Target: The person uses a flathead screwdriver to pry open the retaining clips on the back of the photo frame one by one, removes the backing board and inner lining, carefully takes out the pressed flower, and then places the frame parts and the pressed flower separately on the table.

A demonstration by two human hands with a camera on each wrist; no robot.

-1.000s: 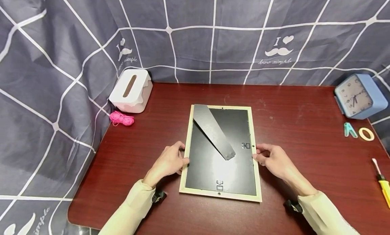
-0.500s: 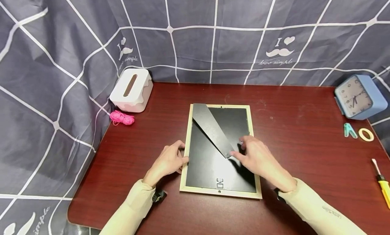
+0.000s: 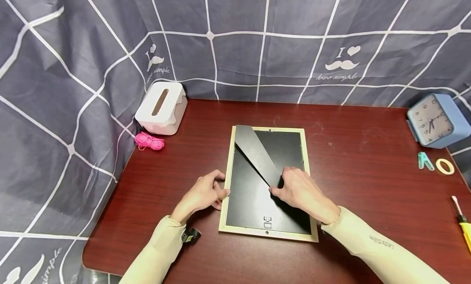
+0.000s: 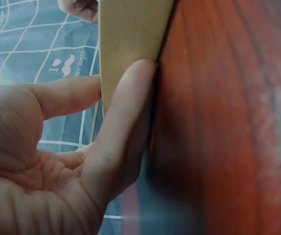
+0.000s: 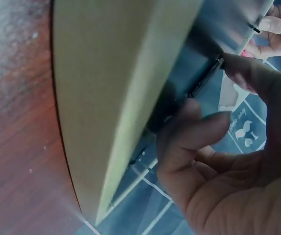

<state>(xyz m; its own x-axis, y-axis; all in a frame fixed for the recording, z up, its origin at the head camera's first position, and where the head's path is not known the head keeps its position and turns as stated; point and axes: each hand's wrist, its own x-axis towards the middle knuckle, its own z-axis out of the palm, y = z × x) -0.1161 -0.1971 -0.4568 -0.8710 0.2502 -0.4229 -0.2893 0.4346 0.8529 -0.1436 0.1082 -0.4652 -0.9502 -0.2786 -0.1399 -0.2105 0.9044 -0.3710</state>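
Note:
A picture frame [image 3: 229,169] with a pale wooden rim lies face down in the middle of the dark red table [image 3: 368,173]. Its black back faces up, and a black stand leg [image 3: 254,151] runs across it slantwise from the far left corner. My left hand [image 3: 204,194] rests against the frame's left edge, its fingers fairly straight along the rim [image 4: 130,29] in the left wrist view. My right hand [image 3: 298,190] lies on the back and pinches the leg's near end. The right wrist view shows the frame [image 5: 111,98] and fingertips [image 5: 238,68] at the leg's dark edge.
A white tissue box [image 3: 161,108] and a pink cord [image 3: 149,141] sit at the far left. At the right edge are a blue clock [image 3: 436,120], a green clip [image 3: 425,161], a tape ring [image 3: 444,166] and a yellow screwdriver [image 3: 464,229]. Grey checked cloth hangs behind.
My right hand left the frame's right edge, moved left over the black back and took hold of the stand leg's near end. The left hand stayed at the left edge.

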